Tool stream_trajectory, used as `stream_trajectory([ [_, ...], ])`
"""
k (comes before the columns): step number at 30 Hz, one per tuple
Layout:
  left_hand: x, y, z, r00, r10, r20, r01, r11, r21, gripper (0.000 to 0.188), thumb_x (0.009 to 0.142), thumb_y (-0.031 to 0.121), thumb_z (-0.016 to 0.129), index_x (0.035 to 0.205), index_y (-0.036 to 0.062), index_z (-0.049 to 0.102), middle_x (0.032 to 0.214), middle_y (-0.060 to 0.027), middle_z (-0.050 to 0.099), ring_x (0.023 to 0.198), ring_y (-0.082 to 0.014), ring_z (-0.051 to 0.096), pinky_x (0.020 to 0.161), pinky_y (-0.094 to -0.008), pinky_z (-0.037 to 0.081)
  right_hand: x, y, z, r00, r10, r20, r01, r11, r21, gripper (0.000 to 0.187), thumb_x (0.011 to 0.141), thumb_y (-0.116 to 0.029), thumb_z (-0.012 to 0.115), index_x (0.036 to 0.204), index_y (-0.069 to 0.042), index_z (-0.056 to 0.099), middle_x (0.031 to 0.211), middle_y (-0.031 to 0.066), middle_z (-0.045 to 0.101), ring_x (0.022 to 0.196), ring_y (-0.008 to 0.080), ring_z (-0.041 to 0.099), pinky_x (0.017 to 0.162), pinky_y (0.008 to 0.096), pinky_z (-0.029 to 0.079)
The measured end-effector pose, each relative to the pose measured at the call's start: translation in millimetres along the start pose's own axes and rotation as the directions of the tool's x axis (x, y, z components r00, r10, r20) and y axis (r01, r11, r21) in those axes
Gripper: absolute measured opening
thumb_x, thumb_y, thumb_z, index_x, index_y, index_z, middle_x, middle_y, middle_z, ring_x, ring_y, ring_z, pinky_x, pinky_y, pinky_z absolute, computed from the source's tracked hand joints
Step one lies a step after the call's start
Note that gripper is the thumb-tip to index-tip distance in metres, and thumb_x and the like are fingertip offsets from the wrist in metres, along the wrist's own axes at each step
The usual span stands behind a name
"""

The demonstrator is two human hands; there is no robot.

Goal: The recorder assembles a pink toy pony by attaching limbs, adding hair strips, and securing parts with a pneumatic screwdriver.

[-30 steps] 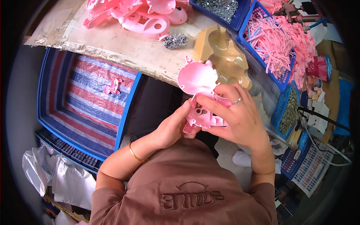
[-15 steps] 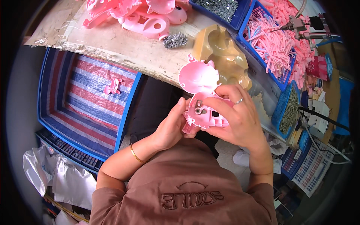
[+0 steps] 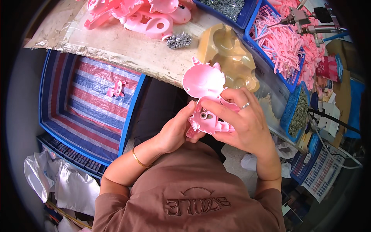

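Between my hands is a hollow pink plastic shell point(image 3: 203, 82), its round upper bowl turned up and its lower part showing ribs and a small metal ring inside. My left hand point(image 3: 178, 125) grips the lower left edge, thumb along the side and fingers beneath. My right hand point(image 3: 245, 121) holds the right side, its index finger reaching into the shell; what lies under that fingertip is hidden. Just beyond, at the table edge, stands a tan moulded fixture point(image 3: 228, 58) with smooth hollows.
Pink shells point(image 3: 150, 23) pile up at the far left of the table point(image 3: 112, 54), near a clump of metal screws point(image 3: 179, 40). Blue baskets hold pink strips point(image 3: 276, 46) and small parts. A tool nozzle point(image 3: 295, 18) hangs at right. A striped lined crate point(image 3: 96, 108) stands left.
The view has shifted slightly. My right index finger has moved a little inside the shell, and both hands keep their hold.
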State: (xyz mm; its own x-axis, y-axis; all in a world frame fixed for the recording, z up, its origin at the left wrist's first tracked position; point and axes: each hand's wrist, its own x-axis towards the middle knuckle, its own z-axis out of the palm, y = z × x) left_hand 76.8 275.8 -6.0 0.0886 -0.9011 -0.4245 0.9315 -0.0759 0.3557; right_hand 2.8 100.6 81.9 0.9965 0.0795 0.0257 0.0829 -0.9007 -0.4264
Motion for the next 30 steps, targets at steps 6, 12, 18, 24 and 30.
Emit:
stream_trajectory([
  [6, -1, 9, -9, 0.973, 0.092, 0.213, -0.059, 0.986, -0.154, 0.061, 0.103, 0.052, 0.03, 0.144, 0.0066, 0.035, 0.104, -0.0093, 0.059, 0.077, -0.0178, 0.06, 0.061, -0.0294, 0.052, 1, 0, -8, 0.999, 0.026, -0.038, -0.028, 0.997, -0.066, 0.06, 0.052, -0.016, 0.083, 0.111, -0.013, 0.069, 0.105, 0.0075, 0.055, 0.091, 0.0285, 0.056, 0.082, 0.041, 0.046],
  [12, -2, 2, -26, 0.952, 0.072, 0.298, -0.033, 0.991, -0.134, 0.05, 0.104, 0.026, 0.046, 0.146, 0.0053, 0.031, 0.12, -0.0152, 0.057, 0.093, -0.0248, 0.067, 0.074, -0.038, 0.061, 4, 0, -10, 0.995, 0.014, -0.096, -0.01, 0.999, 0.041, 0.062, 0.051, -0.014, 0.083, 0.111, -0.011, 0.068, 0.101, 0.0072, 0.056, 0.09, 0.028, 0.058, 0.078, 0.0394, 0.048],
  [18, 1, 1, -26, 0.935, 0.138, 0.327, -0.076, 0.978, -0.196, 0.05, 0.103, 0.022, 0.048, 0.147, 0.004, 0.031, 0.117, -0.0148, 0.059, 0.095, -0.0241, 0.067, 0.073, -0.0365, 0.061, 4, 0, -9, 0.994, 0.027, -0.108, -0.024, 0.999, 0.029, 0.063, 0.052, -0.013, 0.082, 0.113, -0.013, 0.068, 0.099, 0.0072, 0.056, 0.089, 0.028, 0.058, 0.078, 0.0391, 0.049],
  [24, 2, 2, -26, 0.941, 0.113, 0.318, -0.058, 0.982, -0.18, 0.05, 0.103, 0.023, 0.049, 0.145, 0.0034, 0.033, 0.109, -0.0131, 0.061, 0.088, -0.022, 0.067, 0.071, -0.035, 0.061, 4, 2, -10, 0.997, -0.004, -0.073, 0.004, 1.0, -0.004, 0.061, 0.052, -0.014, 0.082, 0.112, -0.014, 0.069, 0.097, 0.0066, 0.057, 0.088, 0.0272, 0.058, 0.076, 0.0386, 0.049],
  [30, 3, -4, -24, 0.939, 0.148, 0.312, -0.091, 0.978, -0.19, 0.049, 0.103, 0.023, 0.049, 0.144, 0.0034, 0.034, 0.112, -0.0132, 0.061, 0.092, -0.0218, 0.067, 0.071, -0.0348, 0.061, 5, -2, -10, 0.995, 0.051, -0.085, -0.049, 0.999, 0.02, 0.059, 0.051, -0.012, 0.081, 0.109, -0.013, 0.069, 0.094, 0.0068, 0.055, 0.085, 0.0269, 0.058, 0.074, 0.0386, 0.049],
])
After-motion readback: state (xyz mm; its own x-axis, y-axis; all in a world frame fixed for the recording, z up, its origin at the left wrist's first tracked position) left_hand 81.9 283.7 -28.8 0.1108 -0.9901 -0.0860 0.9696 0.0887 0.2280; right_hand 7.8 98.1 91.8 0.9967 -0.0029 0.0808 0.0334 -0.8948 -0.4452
